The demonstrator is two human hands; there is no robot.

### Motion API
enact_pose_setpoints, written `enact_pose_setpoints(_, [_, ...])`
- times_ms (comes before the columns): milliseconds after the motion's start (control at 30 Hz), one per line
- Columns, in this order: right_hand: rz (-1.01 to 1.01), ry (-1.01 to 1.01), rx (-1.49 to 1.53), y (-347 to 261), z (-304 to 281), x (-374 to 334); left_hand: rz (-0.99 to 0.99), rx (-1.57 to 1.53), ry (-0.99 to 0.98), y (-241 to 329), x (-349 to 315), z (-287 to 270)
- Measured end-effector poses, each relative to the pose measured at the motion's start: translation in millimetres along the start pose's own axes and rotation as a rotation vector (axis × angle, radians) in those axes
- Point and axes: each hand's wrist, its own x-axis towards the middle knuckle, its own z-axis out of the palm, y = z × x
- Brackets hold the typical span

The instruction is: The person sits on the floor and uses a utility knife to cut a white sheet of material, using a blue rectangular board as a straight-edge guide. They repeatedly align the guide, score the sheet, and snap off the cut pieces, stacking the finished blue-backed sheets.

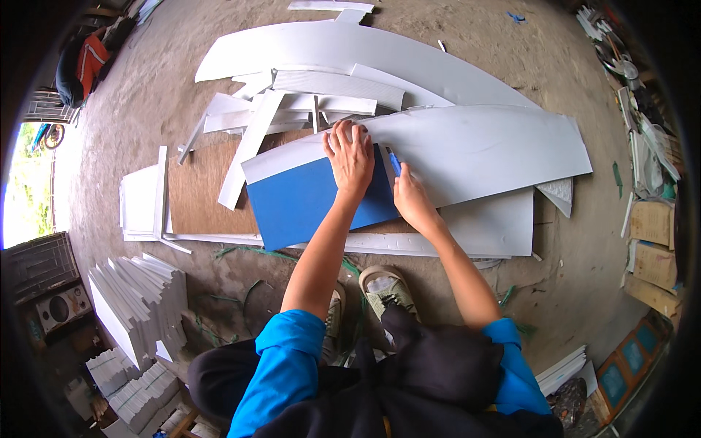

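Note:
A flat blue rectangular panel (303, 196) lies on a long white sheet (482, 146), in front of my feet. My left hand (352, 157) presses down on the panel near its far edge, fingers spread, the tips reaching past that edge onto the white sheet. In my right hand (413, 196) is a blue-handled utility knife (395, 162), gripped in closed fingers. Its tip points away from me, beside the right edge of the blue panel. Whether the blade touches the sheet is too small to tell.
Beneath lies a brown board (201, 197). White offcut strips (252, 150) and a large curved white sheet (350, 55) lie beyond. A stack of white pieces (139, 306) stands at left, bundled pieces (142, 387) nearer. Cardboard boxes (652, 244) line the right; green strings (350, 266) trail near my shoes.

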Motion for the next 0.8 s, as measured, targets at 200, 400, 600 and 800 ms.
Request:
enact_pose_setpoints(200, [0.025, -0.058, -0.055, -12, 3, 18, 0.029, 0.003, 0.061, 1, 0, -2])
enact_pose_setpoints(400, [0.034, -0.066, -0.170, -16, 0, 28, 0.028, -0.009, -0.105, 1, 0, -3])
enact_pose_setpoints(600, [0.024, -0.013, -0.251, -22, -1, 39, 0.056, 0.053, -0.089, -3, -2, 6])
enact_pose_setpoints(800, [-0.020, 0.013, -0.276, -13, 2, 30, 0.044, 0.113, -0.074, 0, -1, 10])
